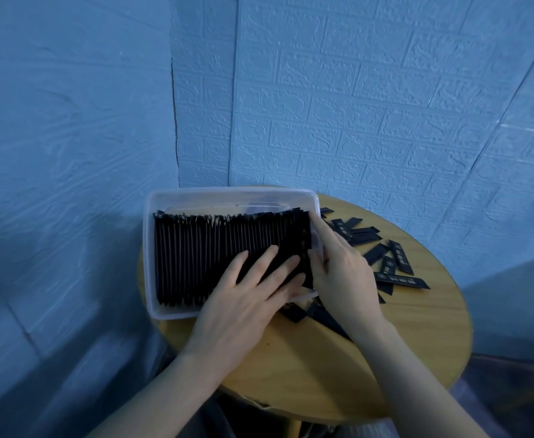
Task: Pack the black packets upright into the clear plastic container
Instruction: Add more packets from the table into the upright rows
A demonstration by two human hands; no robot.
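Note:
A clear plastic container (152,248) sits on the left part of a round wooden table (417,327), overhanging its edge. A long row of black packets (202,254) stands upright inside it, filling most of its length. My left hand (253,295) lies flat on the tops of the packets near the row's right end, fingers straight and spread. My right hand (338,263) is at the container's right wall, its fingers against the last packets of the row and its index finger stretched along the rim. Whether it pinches a packet cannot be made out.
Several loose black packets (389,267) lie scattered on the table to the right of the container, and a few more (319,314) lie near my wrists. Blue textured walls close in behind and to the left. The table's near side is bare wood.

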